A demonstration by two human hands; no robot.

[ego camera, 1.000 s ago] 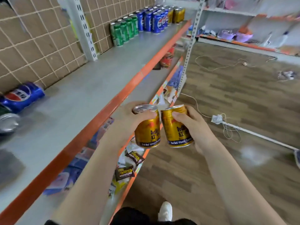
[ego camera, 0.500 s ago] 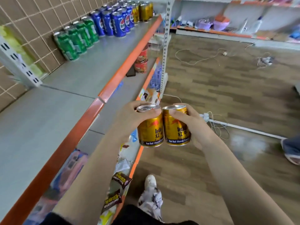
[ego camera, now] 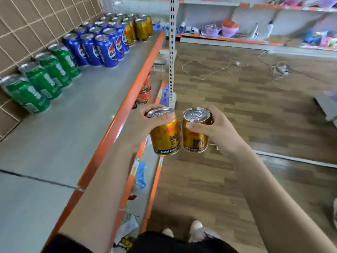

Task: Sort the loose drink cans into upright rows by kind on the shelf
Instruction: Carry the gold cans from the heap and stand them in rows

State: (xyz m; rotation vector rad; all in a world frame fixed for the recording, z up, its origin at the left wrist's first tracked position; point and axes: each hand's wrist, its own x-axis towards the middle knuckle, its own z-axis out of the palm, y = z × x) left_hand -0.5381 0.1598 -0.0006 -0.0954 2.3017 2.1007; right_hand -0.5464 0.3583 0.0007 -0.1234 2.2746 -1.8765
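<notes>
Gold Red Bull cans fill my gripping left hand and right hand; rushing both in could topple the twelve-o'clock gold row.

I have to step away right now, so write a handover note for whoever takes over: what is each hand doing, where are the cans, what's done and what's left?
Left hand: fingers curled round a short gold metal drink can.
Right hand: grips a second gold can of the same kind.
Both cans are upright, side by side in the air, just beyond the front of the grey metal shelf with an orange edge.
Done: upright rows of green cans, blue cans and, at the far end, gold cans stand on the shelf.
Left: set both held cans upright with the far gold group.
</notes>
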